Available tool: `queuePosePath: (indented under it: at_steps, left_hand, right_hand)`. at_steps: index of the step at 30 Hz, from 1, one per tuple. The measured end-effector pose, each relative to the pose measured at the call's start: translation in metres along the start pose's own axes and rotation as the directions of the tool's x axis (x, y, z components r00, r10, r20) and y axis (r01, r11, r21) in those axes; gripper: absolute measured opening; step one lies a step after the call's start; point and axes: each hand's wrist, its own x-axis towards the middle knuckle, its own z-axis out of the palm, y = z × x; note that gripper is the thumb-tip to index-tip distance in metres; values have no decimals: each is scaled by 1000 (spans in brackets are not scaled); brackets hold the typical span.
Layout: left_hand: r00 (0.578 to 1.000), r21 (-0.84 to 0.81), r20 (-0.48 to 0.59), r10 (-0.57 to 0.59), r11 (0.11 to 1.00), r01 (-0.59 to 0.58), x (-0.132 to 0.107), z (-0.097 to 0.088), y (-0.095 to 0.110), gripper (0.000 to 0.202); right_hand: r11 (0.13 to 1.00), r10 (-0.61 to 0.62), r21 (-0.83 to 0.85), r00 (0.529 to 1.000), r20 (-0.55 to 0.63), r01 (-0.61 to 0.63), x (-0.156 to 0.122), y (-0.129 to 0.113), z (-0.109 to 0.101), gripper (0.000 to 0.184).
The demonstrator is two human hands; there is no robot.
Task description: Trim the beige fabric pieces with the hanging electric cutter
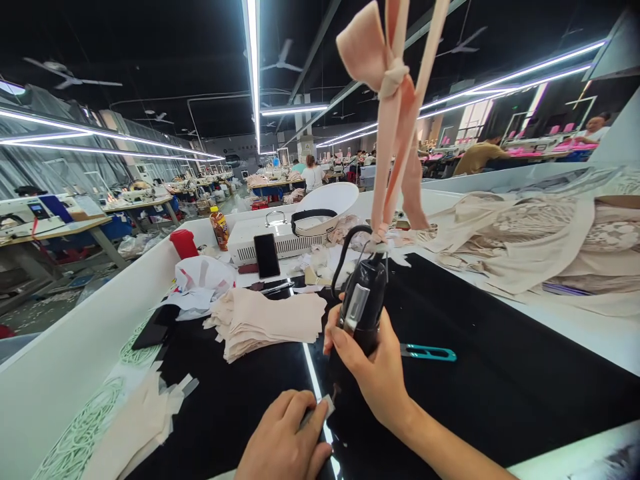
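Observation:
My right hand (383, 377) is wrapped round a black handheld power tool (369, 293) with a silver plate on its side. The tool hangs from knotted pink fabric straps (393, 127), and a black cord loops off its top. Its lower end is hidden by my fingers. Below and to the left, my left hand (287, 437) is closed near the black work surface (240, 400), pinching a small greyish piece (329, 405) whose kind I cannot make out. Teal thread snips (430, 353) lie right of my right hand. A stack of beige fabric pieces (267, 323) lies to the left.
Green cord coils (83, 427) and more beige pieces (137, 420) lie along the white left rim (90, 327). Behind are a phone (267, 256), a white vented box (245, 243) and a bottle (219, 228). Beige garment parts (510, 233) are heaped at right. People sit at machines beyond.

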Motion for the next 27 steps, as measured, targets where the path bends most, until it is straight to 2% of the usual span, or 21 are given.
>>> queuePosePath:
  at_steps: [7,11,15,21,24,27]
  left_hand:
    - [1000,-6,-18,-11,1000,11,0,1,0,47]
    - [1000,-49,-16,-10,999,10,1,-8,1,39]
    - [997,-67,-72,24,997,-29,1,-21,0,28]
    - [980,11,-186,69,998,-68,-5,-27,2,37]
    - [971,59,-223,83,996,-71,-7,-25,6,40]
    - [965,93,-249,81,994,-59,-4,-25,8,38]
  right_hand:
    - [999,-6,-44,1000,4,6,-5,1,1,17]
    - [995,-14,-96,1000,-2,14,-4,0,-1,16]
    - [996,5,-89,1000,23,-3,-5,-1,-6,20]
    - [998,46,-38,998,48,-44,-5,-12,-11,38]
    - [993,46,-114,998,48,-40,-1,-18,-10,36]
    - [966,-13,-258,999,43,24,4,-23,-9,34]
